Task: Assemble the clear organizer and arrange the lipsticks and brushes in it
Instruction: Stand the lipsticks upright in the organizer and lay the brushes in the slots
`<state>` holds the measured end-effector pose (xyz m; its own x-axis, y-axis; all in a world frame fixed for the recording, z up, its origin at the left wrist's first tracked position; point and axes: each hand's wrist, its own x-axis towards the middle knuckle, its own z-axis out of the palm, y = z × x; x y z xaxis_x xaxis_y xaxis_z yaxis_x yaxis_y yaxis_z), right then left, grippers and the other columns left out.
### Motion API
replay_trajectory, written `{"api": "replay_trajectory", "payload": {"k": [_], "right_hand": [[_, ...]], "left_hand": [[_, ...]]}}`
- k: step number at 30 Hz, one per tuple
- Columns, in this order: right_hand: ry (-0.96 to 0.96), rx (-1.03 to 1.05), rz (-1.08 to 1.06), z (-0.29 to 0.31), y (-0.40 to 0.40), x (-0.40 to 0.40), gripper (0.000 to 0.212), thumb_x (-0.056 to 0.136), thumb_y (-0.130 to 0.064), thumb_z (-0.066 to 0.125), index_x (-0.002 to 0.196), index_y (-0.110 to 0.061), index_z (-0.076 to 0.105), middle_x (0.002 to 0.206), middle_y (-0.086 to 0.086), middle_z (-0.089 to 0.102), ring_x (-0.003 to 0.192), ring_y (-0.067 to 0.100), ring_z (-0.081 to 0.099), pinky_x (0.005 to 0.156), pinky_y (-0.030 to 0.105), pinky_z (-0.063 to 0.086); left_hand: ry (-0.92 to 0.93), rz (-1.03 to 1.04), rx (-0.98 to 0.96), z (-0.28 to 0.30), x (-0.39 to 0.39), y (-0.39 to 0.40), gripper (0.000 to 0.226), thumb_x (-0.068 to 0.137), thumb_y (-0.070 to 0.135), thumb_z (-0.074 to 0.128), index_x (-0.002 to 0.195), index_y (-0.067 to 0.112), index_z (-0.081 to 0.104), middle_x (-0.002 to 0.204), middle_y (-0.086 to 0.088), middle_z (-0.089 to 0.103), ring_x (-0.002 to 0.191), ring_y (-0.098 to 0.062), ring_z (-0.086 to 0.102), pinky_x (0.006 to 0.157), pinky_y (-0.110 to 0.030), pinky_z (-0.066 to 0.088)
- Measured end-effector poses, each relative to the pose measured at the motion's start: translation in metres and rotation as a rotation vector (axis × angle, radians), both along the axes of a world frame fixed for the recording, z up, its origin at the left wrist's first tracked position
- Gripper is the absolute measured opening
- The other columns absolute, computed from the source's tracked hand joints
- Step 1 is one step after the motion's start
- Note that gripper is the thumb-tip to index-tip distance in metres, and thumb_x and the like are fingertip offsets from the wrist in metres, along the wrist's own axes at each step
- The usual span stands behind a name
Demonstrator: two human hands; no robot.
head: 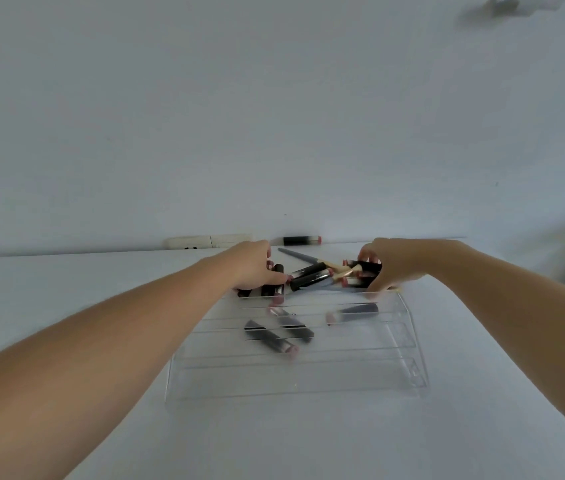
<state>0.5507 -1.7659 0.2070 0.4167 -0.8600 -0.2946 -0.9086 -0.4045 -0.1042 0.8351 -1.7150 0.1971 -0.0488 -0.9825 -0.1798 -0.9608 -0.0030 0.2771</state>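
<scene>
Beyond clear organizer: left hand gripping lipsticks, long axes crosswise; right hand curled, grip indeterminate.

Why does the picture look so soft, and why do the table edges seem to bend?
In the head view, light is flat and dim with faint shadows. The lipsticks and both hands, left and right, are smeared by motion blur. The clear organizer shows mostly as pale edge lines. The wide lens bows the table.
</scene>
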Motion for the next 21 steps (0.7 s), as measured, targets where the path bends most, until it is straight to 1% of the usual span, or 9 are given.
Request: {"api": "replay_trajectory", "payload": {"k": [2,5,9,11,12,14,17,19,21], "right_hand": [[-0.008,0.019,-0.008,-0.001,-0.001,-0.001,0.063,0.065,-0.054,0.081,0.117,-0.031,0.054,0.11,-0.009,0.058,0.087,0.011,0.061,0.065,0.029,0.049],[0.002,0.05,-0.022,-0.001,-0.004,-0.002,0.063,0.062,-0.058,0.079,0.113,-0.033,0.052,0.108,-0.009,0.06,0.088,0.011,0.061,0.062,0.027,0.044],[0.07,0.07,-0.043,0.0,-0.006,-0.003,0.062,0.061,-0.066,0.076,0.106,-0.032,0.049,0.099,-0.009,0.062,0.081,0.01,0.059,0.062,0.028,0.041],[0.094,0.081,-0.03,0.0,-0.007,-0.003,0.058,0.063,-0.068,0.073,0.096,-0.026,0.051,0.09,-0.007,0.062,0.074,0.012,0.057,0.062,0.029,0.039],[0.091,0.086,-0.025,-0.001,-0.008,-0.004,0.057,0.064,-0.068,0.072,0.092,-0.024,0.051,0.085,-0.006,0.061,0.071,0.013,0.055,0.061,0.03,0.039],[0.065,0.082,-0.019,-0.004,-0.007,-0.006,0.054,0.066,-0.068,0.07,0.089,-0.023,0.05,0.081,-0.005,0.061,0.068,0.015,0.054,0.061,0.03,0.039],[0.017,0.069,-0.023,-0.009,-0.004,-0.01,0.055,0.065,-0.07,0.067,0.089,-0.023,0.05,0.078,-0.003,0.064,0.066,0.016,0.057,0.06,0.03,0.041],[-0.001,0.058,-0.032,-0.011,-0.003,-0.012,0.056,0.064,-0.071,0.067,0.089,-0.023,0.051,0.079,-0.003,0.066,0.066,0.016,0.059,0.06,0.03,0.041],[-0.007,0.053,-0.036,-0.011,-0.002,-0.012,0.056,0.064,-0.071,0.067,0.089,-0.023,0.051,0.078,-0.003,0.065,0.065,0.015,0.058,0.059,0.029,0.041]], "left_hand": [[0.032,0.04,0.042,0.003,-0.002,0.0,0.062,0.086,0.054,0.074,0.128,0.012,0.055,0.118,-0.004,0.063,0.095,-0.024,0.062,0.068,-0.033,0.054],[-0.023,0.042,0.079,0.007,-0.008,0.002,0.051,0.082,0.038,0.077,0.122,0.01,0.061,0.1,-0.004,0.066,0.075,-0.02,0.06,0.053,-0.027,0.047],[-0.028,0.039,0.095,0.004,-0.01,0.004,0.042,0.088,0.028,0.068,0.125,0.014,0.055,0.091,-0.002,0.068,0.064,-0.012,0.061,0.049,-0.026,0.045],[-0.006,0.024,0.101,0.002,-0.006,0.005,0.037,0.09,0.028,0.064,0.123,0.017,0.051,0.102,-0.003,0.066,0.067,-0.013,0.066,0.054,-0.026,0.047],[-0.011,0.015,0.087,-0.001,-0.005,0.005,0.035,0.091,0.028,0.062,0.123,0.018,0.05,0.108,-0.003,0.063,0.076,-0.017,0.067,0.06,-0.028,0.048],[-0.054,-0.008,0.028,-0.007,-0.001,0.004,0.024,0.094,0.024,0.055,0.117,0.017,0.05,0.109,-0.003,0.055,0.089,-0.022,0.058,0.066,-0.031,0.042],[-0.077,-0.04,-0.008,-0.012,0.003,0.003,0.005,0.096,0.017,0.049,0.099,0.018,0.046,0.097,-0.001,0.05,0.086,-0.022,0.051,0.062,-0.032,0.034],[-0.073,-0.057,0.001,-0.009,0.006,0.003,0.007,0.096,0.016,0.049,0.092,0.019,0.044,0.094,0.0,0.05,0.083,-0.021,0.049,0.061,-0.032,0.032],[-0.044,-0.052,-0.031,-0.004,0.009,0.002,0.006,0.096,0.016,0.049,0.094,0.018,0.044,0.095,-0.002,0.051,0.083,-0.022,0.049,0.06,-0.031,0.033]]}}
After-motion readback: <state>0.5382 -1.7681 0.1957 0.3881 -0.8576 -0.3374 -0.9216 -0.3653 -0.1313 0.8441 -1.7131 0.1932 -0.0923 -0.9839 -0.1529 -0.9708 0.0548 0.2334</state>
